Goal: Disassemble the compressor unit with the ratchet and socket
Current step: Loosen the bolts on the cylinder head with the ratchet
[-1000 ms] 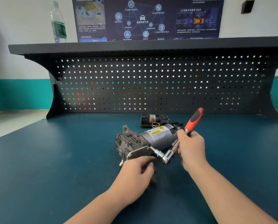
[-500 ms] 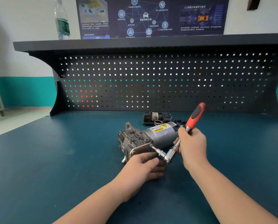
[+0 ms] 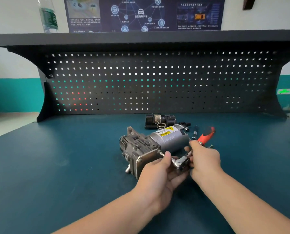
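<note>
- We saw the compressor unit (image 3: 151, 147) lying on its side on the teal bench top (image 3: 56, 166), just below the middle of the frame, its finned dark block toward the left and its grey cylinder with a yellow warning label toward the right.
- The ratchet (image 3: 199, 146) crossed the unit's right end on a slant, its red and black handle blurred and pointing to the upper right, its shiny head low near the centre.
- A socket and extension (image 3: 168, 157) ran from that head up and left to the unit's flat end plate.
- Our right hand (image 3: 205, 159) was closed around the ratchet's metal shank, just below the red grip.
- Our left hand (image 3: 159, 176) sat beneath the ratchet head, thumb laid over the extension and fingers curled under it in a loose hold.
- Behind the unit, a small black part (image 3: 159, 120) with a wire ring lay near the foot of the pegboard (image 3: 157, 81).
- Small loose bits lay right of the cylinder, too blurred for us to tell apart.
- A water bottle (image 3: 48, 16) stood on the shelf at the upper left, beside a dark poster (image 3: 141, 14).
</note>
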Motion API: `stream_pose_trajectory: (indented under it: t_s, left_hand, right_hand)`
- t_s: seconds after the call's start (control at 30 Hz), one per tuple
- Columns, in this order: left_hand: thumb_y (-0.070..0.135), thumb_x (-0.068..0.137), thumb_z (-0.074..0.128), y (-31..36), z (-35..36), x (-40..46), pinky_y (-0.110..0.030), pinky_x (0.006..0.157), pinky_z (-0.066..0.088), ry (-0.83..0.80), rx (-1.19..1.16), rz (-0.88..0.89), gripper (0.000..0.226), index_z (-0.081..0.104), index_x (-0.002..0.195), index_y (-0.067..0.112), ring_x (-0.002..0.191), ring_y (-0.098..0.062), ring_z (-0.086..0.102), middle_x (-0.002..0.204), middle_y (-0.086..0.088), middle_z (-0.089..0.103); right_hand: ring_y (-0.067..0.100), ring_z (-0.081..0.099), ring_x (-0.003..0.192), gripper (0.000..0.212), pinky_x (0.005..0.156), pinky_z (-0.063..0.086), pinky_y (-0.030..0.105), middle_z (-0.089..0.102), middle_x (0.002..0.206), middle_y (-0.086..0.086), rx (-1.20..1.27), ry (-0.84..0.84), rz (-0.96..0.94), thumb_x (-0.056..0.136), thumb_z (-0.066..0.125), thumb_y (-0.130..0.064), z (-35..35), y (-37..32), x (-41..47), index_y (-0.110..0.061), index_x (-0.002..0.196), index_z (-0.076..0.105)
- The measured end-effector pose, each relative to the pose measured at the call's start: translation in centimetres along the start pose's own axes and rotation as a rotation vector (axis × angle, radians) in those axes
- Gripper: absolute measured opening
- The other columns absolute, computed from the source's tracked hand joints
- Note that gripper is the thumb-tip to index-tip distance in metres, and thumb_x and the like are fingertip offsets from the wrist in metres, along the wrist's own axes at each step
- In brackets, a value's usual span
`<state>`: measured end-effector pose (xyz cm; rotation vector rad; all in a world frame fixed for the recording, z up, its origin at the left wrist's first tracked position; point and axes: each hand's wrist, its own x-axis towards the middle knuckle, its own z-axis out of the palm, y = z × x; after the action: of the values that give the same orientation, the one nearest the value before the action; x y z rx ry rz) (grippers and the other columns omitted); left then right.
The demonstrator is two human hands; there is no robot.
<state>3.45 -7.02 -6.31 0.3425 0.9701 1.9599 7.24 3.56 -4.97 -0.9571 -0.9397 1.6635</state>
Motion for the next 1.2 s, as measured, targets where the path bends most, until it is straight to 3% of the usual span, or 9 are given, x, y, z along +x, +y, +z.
stream_pose_trajectory:
  t_s: [0.1, 0.23, 0.4, 0.53, 0.77, 0.87, 0.97, 1.07, 1.2]
  left_hand:
    - [0.014, 0.092, 0.057, 0.2, -0.4, -0.1, -0.034, 0.067, 0.060, 0.001, 0.009, -0.013, 0.019, 0.062, 0.083, -0.001, 0.075, -0.028, 0.069, 0.076, -0.018, 0.069]
    - [0.012, 0.090, 0.060, 0.3, -0.3, -0.4, -0.035, 0.067, 0.060, 0.014, 0.009, -0.050, 0.014, 0.062, 0.083, 0.000, 0.079, -0.031, 0.068, 0.085, -0.021, 0.068]
    - [0.005, 0.088, 0.061, 0.6, 0.1, -0.9, -0.029, 0.057, 0.059, 0.049, -0.023, -0.090, 0.007, 0.061, 0.090, -0.002, 0.067, -0.022, 0.068, 0.075, -0.012, 0.067]
    - [0.004, 0.089, 0.060, 0.8, 0.3, -1.0, -0.032, 0.063, 0.055, 0.067, -0.017, -0.117, 0.011, 0.059, 0.095, -0.006, 0.090, -0.028, 0.064, 0.104, -0.020, 0.064]
    - [0.004, 0.094, 0.053, 1.1, 0.1, -0.8, -0.040, 0.074, 0.052, 0.027, -0.037, -0.131, 0.011, 0.056, 0.090, -0.006, 0.084, -0.028, 0.064, 0.096, -0.020, 0.063]
    - [0.004, 0.094, 0.053, 0.8, -0.1, -0.3, -0.039, 0.072, 0.054, 0.032, -0.001, -0.104, 0.012, 0.056, 0.089, -0.006, 0.082, -0.026, 0.063, 0.090, -0.018, 0.062]
    - [0.005, 0.094, 0.052, 0.5, -0.4, 0.0, -0.034, 0.070, 0.055, 0.037, 0.101, -0.070, 0.014, 0.057, 0.085, -0.004, 0.076, -0.022, 0.061, 0.081, -0.013, 0.060]
    - [0.007, 0.095, 0.053, 0.4, -0.6, 0.2, -0.029, 0.070, 0.057, 0.056, 0.176, -0.049, 0.013, 0.058, 0.087, -0.002, 0.076, -0.020, 0.061, 0.083, -0.012, 0.060]
    - [0.007, 0.094, 0.053, 0.4, -0.5, 0.0, -0.031, 0.067, 0.058, 0.043, 0.135, -0.054, 0.013, 0.059, 0.087, -0.003, 0.081, -0.023, 0.061, 0.085, -0.014, 0.061]
  right_hand:
    - [0.000, 0.036, 0.019, 0.023, 0.026, 0.021, 0.007, 0.053, 0.038, 0.003, 0.131, 0.007, 0.177, 0.091, 0.050, 0.003, -0.1, 0.5, -0.5, -0.008, 0.071, 0.047]
    - [0.001, 0.037, 0.020, 0.022, 0.026, 0.022, 0.008, 0.052, 0.061, 0.009, 0.112, 0.029, 0.158, 0.092, 0.050, 0.001, -0.2, 1.0, -0.9, -0.007, 0.071, 0.047]
    - [0.017, 0.047, 0.044, 0.021, 0.051, 0.039, 0.026, 0.060, 0.059, 0.003, -0.056, 0.091, -0.100, 0.091, 0.053, -0.014, -0.6, 1.6, -1.2, -0.011, 0.070, 0.050]
    - [0.016, 0.048, 0.042, 0.016, 0.048, 0.038, 0.028, 0.061, 0.056, -0.001, -0.111, 0.096, -0.289, 0.091, 0.054, -0.018, -0.6, 1.3, -1.8, -0.007, 0.079, 0.052]
    - [0.003, 0.050, 0.041, 0.021, 0.050, 0.041, 0.027, 0.062, 0.049, -0.014, -0.250, -0.011, -0.536, 0.093, 0.054, -0.025, -0.8, 0.3, -2.2, -0.019, 0.076, 0.044]
    - [0.006, 0.046, 0.035, 0.017, 0.043, 0.037, 0.025, 0.059, 0.048, -0.005, -0.270, -0.072, -0.427, 0.092, 0.050, -0.021, -0.8, 0.1, -1.5, -0.017, 0.077, 0.043]
    - [0.006, 0.034, 0.025, 0.011, 0.031, 0.023, 0.015, 0.056, 0.055, 0.005, -0.193, -0.130, -0.153, 0.093, 0.046, -0.015, -0.8, 0.1, -0.5, -0.013, 0.082, 0.044]
    - [0.005, 0.029, 0.023, 0.009, 0.031, 0.019, 0.011, 0.057, 0.059, 0.008, -0.124, -0.149, 0.057, 0.094, 0.046, -0.013, -0.9, 0.5, 0.1, -0.011, 0.085, 0.045]
    - [0.006, 0.027, 0.023, 0.013, 0.032, 0.018, 0.011, 0.056, 0.054, 0.008, -0.095, -0.166, 0.011, 0.092, 0.047, -0.012, -0.9, 0.3, 0.1, -0.011, 0.081, 0.042]
